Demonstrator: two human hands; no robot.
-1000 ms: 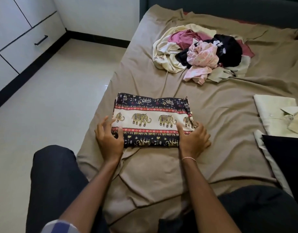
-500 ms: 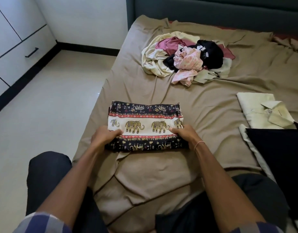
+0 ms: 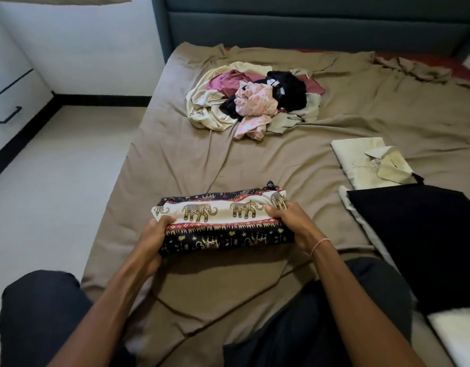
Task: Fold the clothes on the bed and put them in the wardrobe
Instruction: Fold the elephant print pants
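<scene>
A person seated at the edge of a bed grips a folded elephant-print cloth (image 3: 223, 221) at both ends and holds it in front of the knees, over the near part of the tan bedsheet (image 3: 175, 160), where it casts a shadow. The left hand (image 3: 153, 234) wraps round the cloth's left end and the right hand (image 3: 292, 223), with a thin bracelet (image 3: 320, 243) at the wrist, wraps round its right end. On each hand the fingers (image 3: 276, 209) are curled and pressed together over the cloth's cream band of golden elephants. How the digits lie underneath cannot be told.

Farther up the bed, well apart from the cloth, lies an unfolded pile of clothes (image 3: 252, 102) in cream, maroon, black and pink floral. To the right, a folded pale shirt (image 3: 361, 157) lies flat with its collar up. Just beside it, nearer the person, a black folded garment (image 3: 414, 234) rests on a pale one. A dark teal headboard (image 3: 308, 27) runs behind the bed. At far left, across the light floor (image 3: 56, 194), stands a white wardrobe drawer (image 3: 14, 102) with a black handle, closed.
</scene>
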